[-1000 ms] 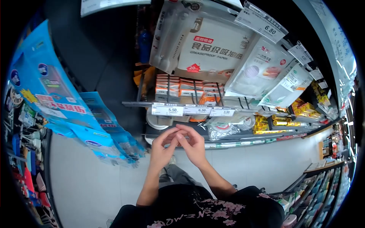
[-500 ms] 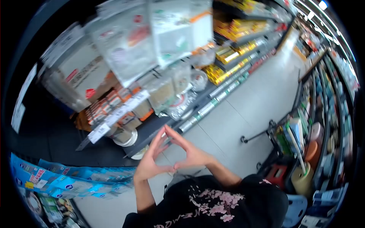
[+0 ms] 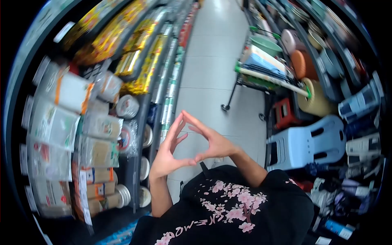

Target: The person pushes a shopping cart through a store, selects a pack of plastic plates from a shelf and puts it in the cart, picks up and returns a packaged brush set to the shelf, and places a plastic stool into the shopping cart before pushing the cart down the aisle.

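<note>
My left hand (image 3: 166, 157) and my right hand (image 3: 215, 143) are raised in front of my chest. The tips of their forefingers touch at the top and the thumbs meet below, leaving a gap shaped like a diamond. The fingers are stretched out, and neither hand holds anything. Below them is my black shirt (image 3: 192, 216) with pink blossoms. Left of my hands stand shelves with a plastic-wrapped pack (image 3: 98, 151) and white round tubs (image 3: 143, 168), none of them touched.
A tiled aisle floor (image 3: 216, 61) runs ahead between shelves. On the right stands a shopping cart (image 3: 271, 83) with green-tipped handle, several goods inside. Beside it are a light blue plastic stool or chair (image 3: 290, 145), a red crate (image 3: 281, 112) and a beige tub (image 3: 314, 98). Yellow packs (image 3: 141, 73) fill left shelves.
My view has turned right, so the aisle now lies straight ahead and the left shelf has swung to the side. The hands keep the same touching pose.
</note>
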`<state>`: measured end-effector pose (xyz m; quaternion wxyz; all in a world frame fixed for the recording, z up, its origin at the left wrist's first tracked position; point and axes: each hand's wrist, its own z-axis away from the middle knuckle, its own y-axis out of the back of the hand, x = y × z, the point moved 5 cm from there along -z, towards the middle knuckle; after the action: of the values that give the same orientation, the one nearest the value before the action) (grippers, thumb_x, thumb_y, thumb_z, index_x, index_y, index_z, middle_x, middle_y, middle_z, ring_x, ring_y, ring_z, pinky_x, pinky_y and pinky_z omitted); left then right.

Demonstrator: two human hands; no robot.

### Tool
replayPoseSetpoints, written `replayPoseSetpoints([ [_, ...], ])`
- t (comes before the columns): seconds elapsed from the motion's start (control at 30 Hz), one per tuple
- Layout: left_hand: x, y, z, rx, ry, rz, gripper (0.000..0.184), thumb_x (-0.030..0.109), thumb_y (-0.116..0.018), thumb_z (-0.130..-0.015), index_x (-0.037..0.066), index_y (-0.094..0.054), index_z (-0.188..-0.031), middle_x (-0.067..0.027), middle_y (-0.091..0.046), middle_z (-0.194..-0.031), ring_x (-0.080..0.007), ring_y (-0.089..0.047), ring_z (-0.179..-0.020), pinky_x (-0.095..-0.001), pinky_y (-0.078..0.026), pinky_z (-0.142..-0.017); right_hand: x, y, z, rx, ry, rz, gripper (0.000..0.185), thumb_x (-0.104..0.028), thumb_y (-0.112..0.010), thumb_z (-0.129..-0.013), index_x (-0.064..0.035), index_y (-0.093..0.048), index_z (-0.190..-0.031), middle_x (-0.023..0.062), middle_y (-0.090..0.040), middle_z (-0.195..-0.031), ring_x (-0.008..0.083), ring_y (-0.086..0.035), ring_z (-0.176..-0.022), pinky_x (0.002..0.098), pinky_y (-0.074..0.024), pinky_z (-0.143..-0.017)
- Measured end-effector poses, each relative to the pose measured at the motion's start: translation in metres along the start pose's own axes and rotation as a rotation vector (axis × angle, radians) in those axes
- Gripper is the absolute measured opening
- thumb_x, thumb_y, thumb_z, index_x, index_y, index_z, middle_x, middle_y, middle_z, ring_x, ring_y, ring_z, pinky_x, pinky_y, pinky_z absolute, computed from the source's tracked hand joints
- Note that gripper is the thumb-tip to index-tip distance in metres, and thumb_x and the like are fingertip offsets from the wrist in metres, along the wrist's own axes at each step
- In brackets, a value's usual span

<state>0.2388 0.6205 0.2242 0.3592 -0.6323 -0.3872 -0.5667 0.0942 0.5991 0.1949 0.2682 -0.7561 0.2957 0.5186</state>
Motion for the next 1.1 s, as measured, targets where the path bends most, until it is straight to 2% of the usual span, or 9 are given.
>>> replayPoseSetpoints([
  [0.2, -0.021, -0.091, -0.086, -0.372, 0.026, -0.017, 0.118, 0.020, -0.092, -0.062, 0.008, -0.021, -0.155, -0.0139, -0.022, -0.160, -0.0343, -0.030, -0.144, -0.0476, -0.035, -0.112, -0.023, 0.080, 0.093, 0.367, 0.040, 0.073, 0.124, -0.040, -0.090, -0.065, -0.0120, -0.012, -0.157, 0.0107, -0.008, -0.164, 0.0262, -0.013, -0.150, 0.0481, -0.0224, -0.118],
  [0.53, -0.059, -0.187, -0.170, -0.778, 0.105, 0.084, 0.104, 0.024, -0.087, -0.073, 0.013, -0.025, -0.155, -0.0111, -0.025, -0.159, -0.0313, -0.035, -0.141, -0.0459, -0.037, -0.112, -0.031, 0.134, 0.180, 0.834, 0.018, 0.081, 0.119, -0.031, -0.089, -0.068, -0.0070, -0.013, -0.156, 0.0134, -0.016, -0.161, 0.0302, -0.023, -0.147, 0.0466, -0.0251, -0.118],
  [0.57, -0.062, -0.194, -0.178, -0.791, 0.147, 0.113, 0.106, 0.020, -0.086, -0.072, 0.004, -0.022, -0.154, -0.0114, -0.023, -0.160, -0.0306, -0.035, -0.142, -0.0460, -0.034, -0.114, -0.033, 0.139, 0.183, 0.856, 0.010, 0.086, 0.119, -0.031, -0.089, -0.068, -0.0070, -0.013, -0.156, 0.0134, -0.016, -0.161, 0.0302, -0.023, -0.147, 0.0466, -0.0251, -0.118],
  [0.7, -0.084, -0.203, -0.218, -0.942, 0.140, 0.094, 0.095, 0.015, -0.082, -0.077, 0.004, -0.025, -0.153, -0.0115, -0.029, -0.157, -0.0292, -0.038, -0.139, -0.0439, -0.037, -0.112, -0.030, 0.183, 0.185, 1.094, -0.061, 0.059, 0.084, -0.022, -0.081, -0.080, -0.0031, -0.035, -0.147, 0.0134, -0.040, -0.148, 0.0258, -0.046, -0.131, 0.0404, -0.0419, -0.106],
  [0.77, -0.095, -0.208, -0.239, -0.960, 0.175, 0.083, 0.092, 0.015, -0.081, -0.079, 0.004, -0.027, -0.153, -0.0120, -0.031, -0.157, -0.0286, -0.039, -0.139, -0.0435, -0.037, -0.112, -0.025, 0.207, 0.181, 1.219, -0.126, 0.047, 0.054, -0.018, -0.073, -0.088, -0.0006, -0.051, -0.135, 0.0100, -0.057, -0.130, 0.0204, -0.059, -0.113, 0.0332, -0.0523, -0.090],
  [0.87, -0.124, -0.225, -0.285, -0.931, 0.144, 0.097, 0.084, 0.023, -0.080, -0.082, 0.008, -0.034, -0.150, -0.0131, -0.038, -0.152, -0.0258, -0.048, -0.131, -0.0421, -0.041, -0.108, -0.015, 0.251, 0.172, 1.310, -0.242, 0.141, 0.052, -0.018, -0.071, -0.089, -0.0017, -0.051, -0.135, 0.0100, -0.058, -0.126, 0.0205, -0.060, -0.111, 0.0325, -0.0521, -0.087],
  [0.93, -0.142, -0.233, -0.322, -0.881, 0.321, 0.058, 0.074, 0.018, -0.077, -0.084, 0.009, -0.040, -0.147, -0.0134, -0.043, -0.148, -0.0257, -0.050, -0.129, -0.0414, -0.045, -0.104, 0.002, 0.290, 0.173, 1.332, -0.297, 0.180, 0.048, -0.019, -0.070, -0.090, -0.0019, -0.053, -0.132, 0.0114, -0.060, -0.125, 0.0208, -0.061, -0.108, 0.0313, -0.0518, -0.085],
  [1.07, -0.189, -0.244, -0.389, -0.839, -0.026, -0.275, 0.074, 0.029, -0.078, -0.083, 0.010, -0.043, -0.145, -0.0146, -0.051, -0.141, -0.0320, -0.055, -0.123, -0.0421, -0.049, -0.097, 0.055, 0.363, 0.187, 1.369, -0.382, 0.239, 0.042, -0.019, -0.069, -0.088, -0.0018, -0.057, -0.125, 0.0139, -0.062, -0.122, 0.0259, -0.062, -0.108, 0.0360, -0.0522, -0.086],
  [1.1, -0.202, -0.245, -0.405, -0.753, -0.123, -0.360, 0.072, 0.028, -0.078, -0.080, 0.009, -0.046, -0.142, -0.0158, -0.054, -0.137, -0.0367, -0.055, -0.122, -0.0447, -0.044, -0.103, 0.055, 0.377, 0.190, 1.369, -0.456, 0.632, 0.044, -0.019, -0.069, -0.087, -0.0021, -0.057, -0.126, 0.0165, -0.059, -0.125, 0.0308, -0.060, -0.111, 0.0400, -0.0506, -0.089],
])
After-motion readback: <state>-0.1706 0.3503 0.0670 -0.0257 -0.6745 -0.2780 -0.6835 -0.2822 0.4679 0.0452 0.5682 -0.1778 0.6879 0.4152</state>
